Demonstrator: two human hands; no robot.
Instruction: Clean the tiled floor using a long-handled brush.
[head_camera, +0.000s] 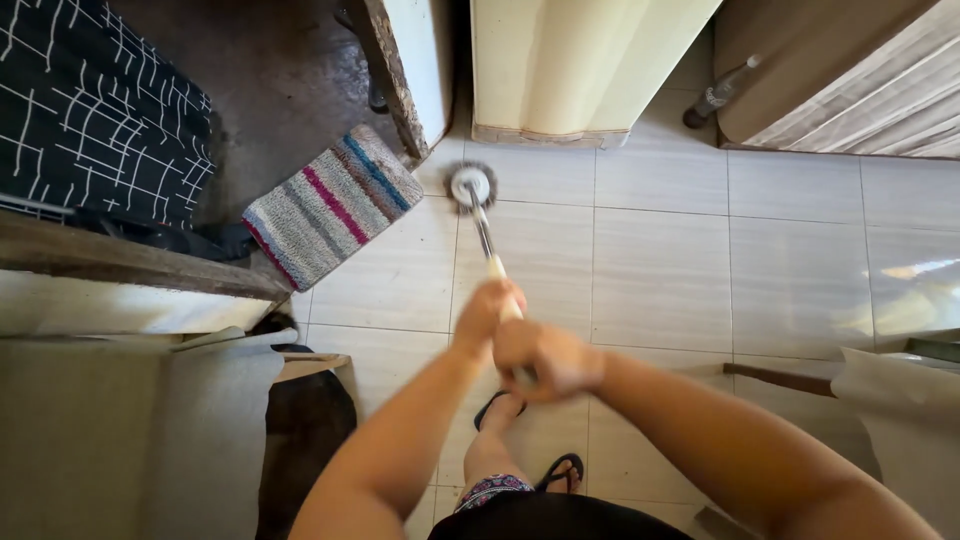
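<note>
Both hands on the mop handle (492, 262), stacked: left hand (486, 312) higher up the shaft, fingers wrapped closed around it; right hand (545, 360) just below, touching the left, fingers closed around the handle end. Handle runs from the hands up to the round mop head (470, 187), which sits flat on the tiled floor (660, 270) at its far edge, just in front of the cream cabinet (570, 70) and next to the door frame (395, 80). Striped mat (330, 205) lies left of the mop head, close but apart. Plastic bottle (720, 93) stands on the floor right of the cabinet, well apart from the mop. Person's sandalled feet (530, 440) below the hands
</note>
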